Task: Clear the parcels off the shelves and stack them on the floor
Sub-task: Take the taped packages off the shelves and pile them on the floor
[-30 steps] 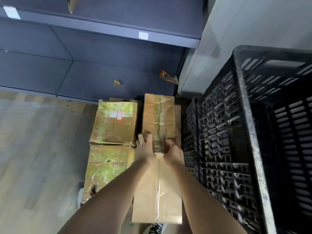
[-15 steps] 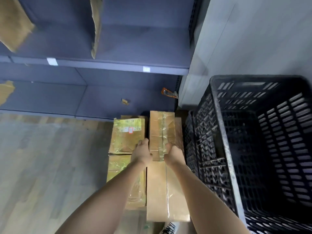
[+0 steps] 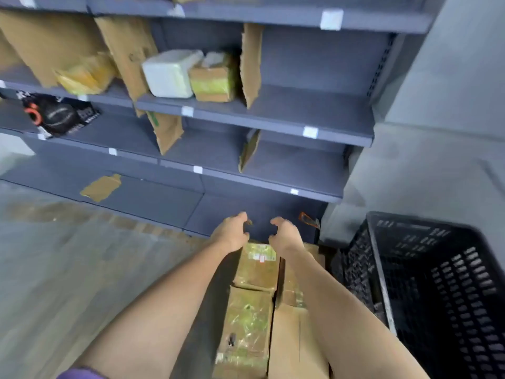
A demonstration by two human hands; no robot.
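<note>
The long brown parcel (image 3: pixel 293 340) that was being pressed into place a second ago has been let go: both hands have been lifted off it and are now raised in front of the bottom shelf (image 3: pixel 153 198), above the far end of the floor stack. The left hand (image 3: pixel 232 232) and the right hand (image 3: pixel 284 233) are held with fingers loosely curled toward each other, and nothing is gripped in either. The released parcel is left lying on the floor beside the black crate (image 3: pixel 426 283), touching the taped parcels (image 3: pixel 252 302) set down next to it. The view has been tipped upward, so the upper shelves are now shown, and parcels remain there: a white foam box (image 3: pixel 169 73), a taped carton (image 3: pixel 213 82) beside it, a yellow bag (image 3: pixel 84 77) and a black bag (image 3: pixel 58 114). One placement is judged finished, with several parcels yet to be fetched.
</note>
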